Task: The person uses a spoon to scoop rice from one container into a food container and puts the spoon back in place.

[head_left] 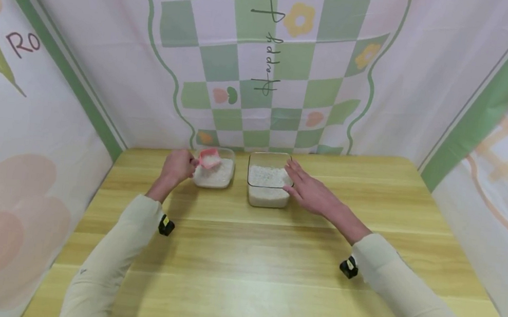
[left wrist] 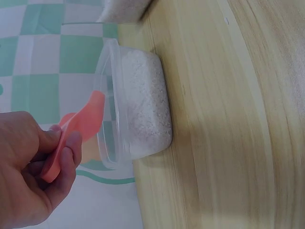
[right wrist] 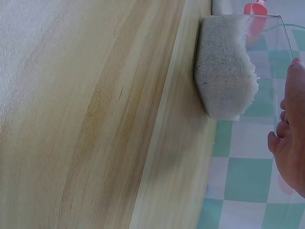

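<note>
My left hand (head_left: 179, 166) pinches the handle of a pink scoop (head_left: 209, 159) between thumb and fingers. White grains show in the scoop's bowl, which is above a clear plastic tub (left wrist: 147, 102) partly filled with rice. To the right stands a taller clear square container (head_left: 268, 196), also holding rice, which slopes unevenly in the right wrist view. Beside that container's right rim is my right hand (head_left: 311, 191), its fingers extended and touching or very near the edge; the exact contact cannot be told.
Both containers stand near the back edge of a wooden table (head_left: 242, 266). Behind it hangs a green-and-white checked cloth (head_left: 254, 65), with patterned cloths at the sides. Each sleeve carries a small black device, one at the left wrist (head_left: 166, 225).
</note>
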A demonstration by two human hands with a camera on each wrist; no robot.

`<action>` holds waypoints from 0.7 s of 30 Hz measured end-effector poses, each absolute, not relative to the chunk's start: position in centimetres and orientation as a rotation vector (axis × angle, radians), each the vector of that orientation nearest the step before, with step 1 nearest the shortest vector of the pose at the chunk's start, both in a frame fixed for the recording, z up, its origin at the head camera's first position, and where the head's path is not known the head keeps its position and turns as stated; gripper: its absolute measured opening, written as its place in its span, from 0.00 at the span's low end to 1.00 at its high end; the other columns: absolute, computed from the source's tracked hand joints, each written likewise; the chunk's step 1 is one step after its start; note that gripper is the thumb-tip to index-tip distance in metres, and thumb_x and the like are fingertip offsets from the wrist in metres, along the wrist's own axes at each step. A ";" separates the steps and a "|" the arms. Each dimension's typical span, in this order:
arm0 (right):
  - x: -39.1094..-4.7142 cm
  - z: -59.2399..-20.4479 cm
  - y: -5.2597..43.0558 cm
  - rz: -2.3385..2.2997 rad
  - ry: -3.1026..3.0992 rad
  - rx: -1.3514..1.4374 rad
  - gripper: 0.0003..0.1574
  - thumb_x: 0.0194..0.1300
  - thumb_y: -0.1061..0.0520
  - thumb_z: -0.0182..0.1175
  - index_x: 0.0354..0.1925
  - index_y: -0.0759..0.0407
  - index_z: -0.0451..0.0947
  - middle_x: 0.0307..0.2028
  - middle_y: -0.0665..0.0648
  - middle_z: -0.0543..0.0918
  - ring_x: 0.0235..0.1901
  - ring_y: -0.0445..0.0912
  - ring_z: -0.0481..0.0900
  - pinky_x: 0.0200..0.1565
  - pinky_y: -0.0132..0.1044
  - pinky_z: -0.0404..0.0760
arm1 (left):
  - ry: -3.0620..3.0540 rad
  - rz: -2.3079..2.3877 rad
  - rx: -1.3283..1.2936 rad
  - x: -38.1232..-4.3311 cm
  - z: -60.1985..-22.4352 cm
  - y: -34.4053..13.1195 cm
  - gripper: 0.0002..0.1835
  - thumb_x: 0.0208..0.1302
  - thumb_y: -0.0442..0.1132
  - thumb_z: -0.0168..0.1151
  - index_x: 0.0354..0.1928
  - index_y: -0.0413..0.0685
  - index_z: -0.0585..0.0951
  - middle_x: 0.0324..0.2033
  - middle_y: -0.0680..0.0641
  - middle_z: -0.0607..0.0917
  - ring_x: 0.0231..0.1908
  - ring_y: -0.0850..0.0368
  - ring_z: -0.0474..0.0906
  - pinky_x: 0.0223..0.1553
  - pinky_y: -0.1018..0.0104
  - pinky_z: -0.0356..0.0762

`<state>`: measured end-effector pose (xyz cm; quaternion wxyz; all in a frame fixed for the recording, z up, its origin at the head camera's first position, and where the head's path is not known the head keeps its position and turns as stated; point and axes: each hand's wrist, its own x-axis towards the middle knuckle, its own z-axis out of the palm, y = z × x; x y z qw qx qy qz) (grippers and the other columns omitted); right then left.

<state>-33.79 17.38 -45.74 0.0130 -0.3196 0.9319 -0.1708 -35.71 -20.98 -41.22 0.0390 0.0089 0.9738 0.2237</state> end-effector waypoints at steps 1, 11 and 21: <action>-33.8 -45.8 17.4 -0.534 2.905 -0.995 0.42 0.80 0.43 0.42 0.77 0.66 0.46 0.79 0.66 0.46 0.78 0.59 0.46 0.72 0.57 0.61 | 2.991 0.674 0.023 -35.8 -41.2 -20.9 0.13 0.71 0.37 0.59 0.35 0.35 0.87 0.28 0.41 0.89 0.24 0.54 0.83 0.19 0.71 0.69; -33.6 -45.7 17.4 -0.524 2.906 -0.994 0.42 0.80 0.41 0.40 0.77 0.67 0.46 0.79 0.66 0.45 0.78 0.60 0.46 0.72 0.57 0.61 | 3.060 0.529 0.019 -36.0 -41.3 -20.8 0.13 0.71 0.39 0.60 0.36 0.37 0.87 0.26 0.42 0.88 0.21 0.56 0.80 0.20 0.72 0.71; -33.7 -45.6 17.2 -0.516 2.900 -0.980 0.42 0.80 0.43 0.42 0.77 0.67 0.46 0.79 0.66 0.46 0.78 0.59 0.47 0.71 0.57 0.63 | 3.194 0.289 0.118 -35.7 -41.6 -20.7 0.07 0.64 0.32 0.61 0.34 0.36 0.86 0.31 0.37 0.88 0.27 0.47 0.81 0.27 0.58 0.80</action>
